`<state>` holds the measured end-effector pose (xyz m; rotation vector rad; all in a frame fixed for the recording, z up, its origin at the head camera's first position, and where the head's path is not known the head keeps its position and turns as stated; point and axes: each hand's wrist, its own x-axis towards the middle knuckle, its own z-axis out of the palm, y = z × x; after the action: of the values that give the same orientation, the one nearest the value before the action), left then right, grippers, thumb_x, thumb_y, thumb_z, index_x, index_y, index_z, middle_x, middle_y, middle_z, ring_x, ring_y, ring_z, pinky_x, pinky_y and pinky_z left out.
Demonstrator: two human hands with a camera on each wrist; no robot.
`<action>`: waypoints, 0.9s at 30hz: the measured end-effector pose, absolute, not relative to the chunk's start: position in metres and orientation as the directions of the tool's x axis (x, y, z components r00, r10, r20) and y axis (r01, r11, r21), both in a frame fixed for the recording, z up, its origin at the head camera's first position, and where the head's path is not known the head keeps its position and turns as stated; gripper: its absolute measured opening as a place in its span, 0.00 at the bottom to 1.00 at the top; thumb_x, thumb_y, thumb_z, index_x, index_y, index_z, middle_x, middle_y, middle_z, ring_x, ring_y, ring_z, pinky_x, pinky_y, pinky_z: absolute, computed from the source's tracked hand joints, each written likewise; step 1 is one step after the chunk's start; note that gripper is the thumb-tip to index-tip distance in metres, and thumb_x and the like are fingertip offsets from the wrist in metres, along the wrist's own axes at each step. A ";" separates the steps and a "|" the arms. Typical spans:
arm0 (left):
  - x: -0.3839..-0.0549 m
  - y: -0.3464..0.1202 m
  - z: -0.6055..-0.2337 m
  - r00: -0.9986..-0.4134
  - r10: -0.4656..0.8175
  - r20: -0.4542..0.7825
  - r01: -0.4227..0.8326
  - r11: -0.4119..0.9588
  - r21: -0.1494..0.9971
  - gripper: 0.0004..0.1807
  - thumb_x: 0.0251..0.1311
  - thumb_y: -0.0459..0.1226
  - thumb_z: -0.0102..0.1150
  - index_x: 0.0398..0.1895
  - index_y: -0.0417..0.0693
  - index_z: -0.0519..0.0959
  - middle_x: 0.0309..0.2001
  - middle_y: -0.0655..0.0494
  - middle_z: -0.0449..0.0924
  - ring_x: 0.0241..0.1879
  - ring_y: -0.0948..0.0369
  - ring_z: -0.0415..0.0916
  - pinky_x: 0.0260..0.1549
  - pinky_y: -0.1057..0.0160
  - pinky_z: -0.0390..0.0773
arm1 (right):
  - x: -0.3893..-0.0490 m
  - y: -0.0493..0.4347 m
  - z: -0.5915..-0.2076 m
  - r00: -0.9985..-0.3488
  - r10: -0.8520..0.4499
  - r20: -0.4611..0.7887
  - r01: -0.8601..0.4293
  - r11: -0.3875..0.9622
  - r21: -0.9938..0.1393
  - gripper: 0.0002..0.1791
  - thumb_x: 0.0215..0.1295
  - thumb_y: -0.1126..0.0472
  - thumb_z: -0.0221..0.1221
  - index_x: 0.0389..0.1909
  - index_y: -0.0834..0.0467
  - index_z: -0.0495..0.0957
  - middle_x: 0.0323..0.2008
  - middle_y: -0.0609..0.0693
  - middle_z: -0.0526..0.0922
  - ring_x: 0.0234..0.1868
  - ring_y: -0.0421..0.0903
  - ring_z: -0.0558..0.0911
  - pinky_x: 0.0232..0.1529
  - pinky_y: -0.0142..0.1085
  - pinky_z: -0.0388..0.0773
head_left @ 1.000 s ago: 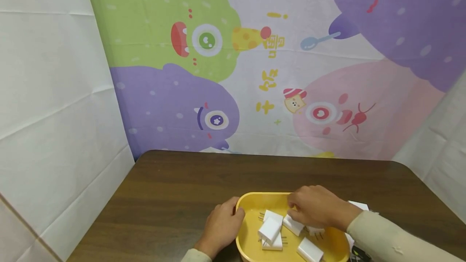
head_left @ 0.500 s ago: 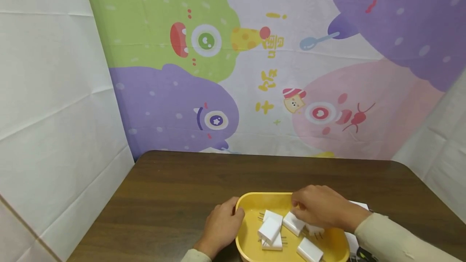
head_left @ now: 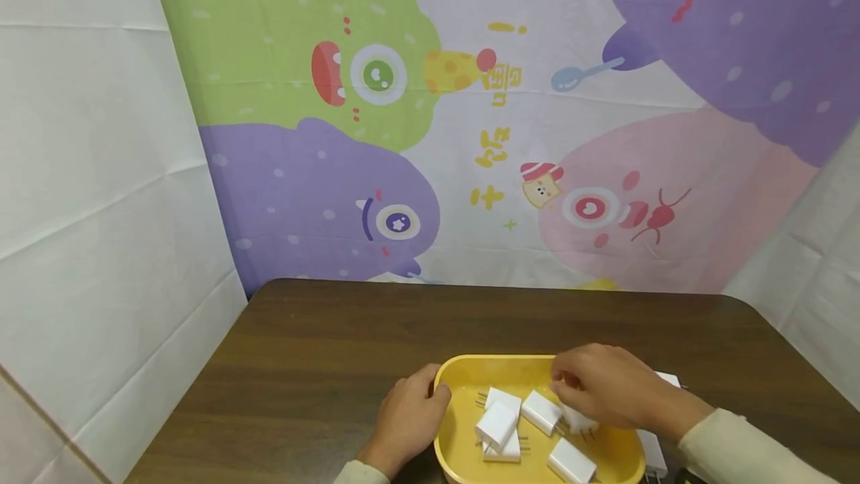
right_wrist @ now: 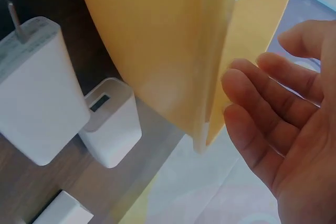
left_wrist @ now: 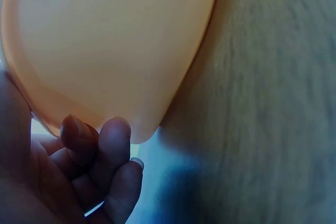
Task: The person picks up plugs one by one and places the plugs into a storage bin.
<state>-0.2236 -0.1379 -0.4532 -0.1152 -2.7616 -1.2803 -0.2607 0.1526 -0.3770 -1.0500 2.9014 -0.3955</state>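
The right hand [head_left: 605,387] is over the tray's far right part, its fingers [right_wrist: 247,85] gently bent and a little apart, the thumb separate, with nothing between them that the right wrist view shows. Just beneath and to the near side of these fingers lies a partly covered white charger [head_left: 579,420]; just left of them is a middle charger [head_left: 541,411], in plain sight with its prongs toward the near right. The left hand [head_left: 411,417] grips the left end of the yellow tray [head_left: 497,368], thumb at the rim and fingers bent against the outer wall, probably to keep it from sliding while the other hand works inside. Farther left in the tray, a top charger [head_left: 497,426] lies across two others, a tilt that suggests loose dropping rather than neat setting. A near charger [head_left: 571,461] lies on its own toward the near right. Outside, right of the tray, more chargers [head_left: 652,454] are on the brown surface [head_left: 322,364], seemingly kept within the right hand's reach. Beyond the far edge hangs a cartoon cloth [head_left: 470,133].
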 end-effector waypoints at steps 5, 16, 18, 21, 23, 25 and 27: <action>-0.224 -0.139 -0.453 -0.992 0.022 0.121 0.106 0.649 0.753 0.12 0.68 0.42 0.51 0.48 0.55 0.83 0.30 0.66 0.79 0.26 0.65 0.73 0.30 0.56 0.72 | -0.255 0.159 -0.375 -0.789 -0.605 0.102 -0.610 0.757 -0.234 0.04 0.67 0.52 0.63 0.31 0.42 0.81 0.21 0.30 0.71 0.24 0.32 0.70 0.28 0.31 0.71; -0.224 -0.138 -0.453 -0.993 0.021 0.118 0.102 0.656 0.748 0.12 0.68 0.42 0.51 0.47 0.56 0.83 0.30 0.66 0.79 0.27 0.64 0.73 0.31 0.55 0.72 | -0.243 0.175 -0.367 -0.829 -0.514 0.221 -0.556 0.801 -0.223 0.03 0.66 0.53 0.65 0.31 0.42 0.82 0.22 0.29 0.71 0.24 0.31 0.69 0.28 0.30 0.72; -0.224 -0.137 -0.453 -0.993 0.021 0.117 0.103 0.652 0.752 0.11 0.68 0.42 0.51 0.46 0.56 0.83 0.29 0.66 0.78 0.27 0.64 0.73 0.30 0.55 0.72 | -0.241 0.179 -0.365 -0.837 -0.501 0.221 -0.544 0.808 -0.227 0.03 0.66 0.51 0.65 0.32 0.42 0.82 0.23 0.29 0.71 0.24 0.31 0.69 0.28 0.30 0.72; -0.224 -0.137 -0.453 -0.992 0.021 0.123 0.106 0.656 0.748 0.10 0.68 0.42 0.51 0.44 0.56 0.83 0.28 0.66 0.78 0.26 0.64 0.73 0.30 0.56 0.72 | -0.238 0.183 -0.366 -0.858 -0.470 0.208 -0.511 0.824 -0.247 0.03 0.66 0.50 0.65 0.33 0.43 0.83 0.23 0.29 0.72 0.24 0.31 0.69 0.28 0.30 0.74; -0.224 -0.138 -0.453 -0.992 0.021 0.127 0.110 0.658 0.745 0.10 0.68 0.41 0.51 0.43 0.56 0.82 0.27 0.66 0.77 0.26 0.64 0.73 0.30 0.56 0.72 | -0.236 0.186 -0.367 -0.874 -0.444 0.197 -0.483 0.835 -0.262 0.04 0.66 0.49 0.65 0.34 0.44 0.83 0.23 0.30 0.72 0.24 0.31 0.70 0.29 0.30 0.74; -0.224 -0.138 -0.453 -0.991 0.020 0.130 0.111 0.661 0.742 0.09 0.68 0.41 0.51 0.43 0.57 0.82 0.27 0.66 0.77 0.26 0.64 0.73 0.30 0.56 0.71 | -0.233 0.189 -0.369 -0.886 -0.419 0.200 -0.461 0.845 -0.272 0.04 0.66 0.50 0.65 0.34 0.45 0.84 0.24 0.30 0.73 0.24 0.31 0.70 0.29 0.29 0.75; -0.224 -0.138 -0.453 -0.991 0.018 0.131 0.110 0.661 0.742 0.09 0.68 0.41 0.51 0.42 0.57 0.82 0.27 0.66 0.76 0.26 0.64 0.72 0.29 0.56 0.71 | -0.231 0.192 -0.370 -0.896 -0.394 0.203 -0.439 0.853 -0.282 0.04 0.66 0.50 0.65 0.35 0.45 0.84 0.24 0.30 0.74 0.25 0.31 0.70 0.29 0.30 0.75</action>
<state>-0.2239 -0.1377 -0.4535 -0.1060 -2.7601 -1.2440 -0.2310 0.1920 -0.3701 -0.7133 3.1563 -0.5348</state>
